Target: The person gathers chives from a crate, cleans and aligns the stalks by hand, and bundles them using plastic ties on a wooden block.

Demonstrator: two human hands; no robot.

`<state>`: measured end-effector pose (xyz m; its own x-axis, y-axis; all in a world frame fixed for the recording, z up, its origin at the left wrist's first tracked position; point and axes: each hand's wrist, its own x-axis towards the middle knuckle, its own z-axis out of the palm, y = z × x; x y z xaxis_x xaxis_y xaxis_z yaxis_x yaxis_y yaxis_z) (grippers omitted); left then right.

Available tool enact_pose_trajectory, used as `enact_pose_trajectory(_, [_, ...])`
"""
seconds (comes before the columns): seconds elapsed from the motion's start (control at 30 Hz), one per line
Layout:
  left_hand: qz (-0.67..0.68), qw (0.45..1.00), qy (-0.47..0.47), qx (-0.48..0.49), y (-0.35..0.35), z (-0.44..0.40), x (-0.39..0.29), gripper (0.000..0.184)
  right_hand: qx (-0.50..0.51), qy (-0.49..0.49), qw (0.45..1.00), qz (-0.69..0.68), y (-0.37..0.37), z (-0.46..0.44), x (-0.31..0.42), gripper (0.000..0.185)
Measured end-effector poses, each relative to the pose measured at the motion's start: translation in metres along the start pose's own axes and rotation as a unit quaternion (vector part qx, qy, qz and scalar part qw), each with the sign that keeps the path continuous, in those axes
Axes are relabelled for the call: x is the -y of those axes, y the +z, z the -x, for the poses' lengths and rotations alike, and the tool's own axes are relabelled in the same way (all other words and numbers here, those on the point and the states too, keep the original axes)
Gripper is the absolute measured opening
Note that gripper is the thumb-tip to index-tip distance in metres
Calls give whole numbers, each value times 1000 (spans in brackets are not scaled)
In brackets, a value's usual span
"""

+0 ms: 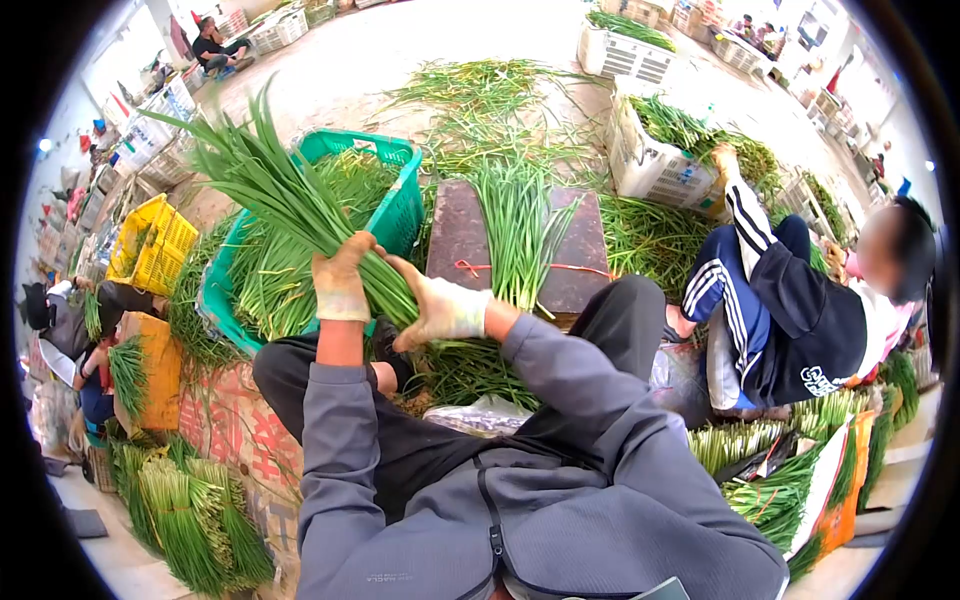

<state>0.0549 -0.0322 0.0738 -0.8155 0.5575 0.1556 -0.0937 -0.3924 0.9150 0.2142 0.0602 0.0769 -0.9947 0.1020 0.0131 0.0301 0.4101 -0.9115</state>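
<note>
A thick bunch of garlic chives (290,205) is in my two gloved hands, its leaf tips slanting up to the left. My left hand (342,280) is closed around its lower part. At the cut end, my right hand (445,303) cups the stems between thumb and fingers. In front of me, a dark flat block (455,225) bears another pile of chives (520,235), and a red tie (580,270) runs across under that pile. Left of the block, a green crate (405,195) holds loose chives, partly behind the bunch.
Loose chives (490,90) litter the floor beyond the block. A co-worker (790,290) sits at the right, one hand at a white crate (650,165) of greens. Tied bundles (190,510) stand at lower left, more at lower right. A yellow crate (155,240) is further left.
</note>
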Motion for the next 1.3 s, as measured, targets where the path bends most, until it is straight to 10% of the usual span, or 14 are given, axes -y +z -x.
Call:
enact_pose_trajectory(0.1, [38, 995, -62, -61, -17, -10, -10, 49, -153, -38, 987, -16, 38, -7, -53, 96])
enact_pose_trajectory(0.17, [46, 983, -92, -155, -34, -21, -3, 42, -78, 69, 991, -85, 40, 0, -60, 82])
enact_pose_trajectory(0.27, [59, 975, -109, -182, -57, -33, 2, 31, -109, 52, 992, 20, 49, 1, -71, 25])
enact_pose_trajectory(0.4, [67, 970, -80, -221, -76, -41, -1, 23, -182, 56, 981, 41, 68, 20, -108, 28])
enact_pose_trajectory(0.5, [71, 964, -65, -248, -88, -45, -1, 21, -38, 95, 984, 144, 69, 32, -129, 28])
enact_pose_trajectory(0.7, [53, 954, -66, -289, -86, -39, 3, 18, -324, 15, 944, -64, 66, -27, -61, 43])
enact_pose_trajectory(0.93, [62, 955, -9, -290, -102, -40, 9, 20, -297, 63, 953, 18, 66, -21, -90, 25])
enact_pose_trajectory(1.03, [59, 950, -45, -303, -97, -35, -8, 20, -40, 229, 966, 112, 55, 4, -109, 26])
enact_pose_trajectory(1.1, [64, 953, -40, -293, -89, -31, -9, 24, -201, 135, 970, 7, 64, 7, -114, 29])
enact_pose_trajectory(1.3, [78, 969, -27, -233, -80, -27, 2, 40, -183, 118, 933, -287, 35, -30, -42, 23])
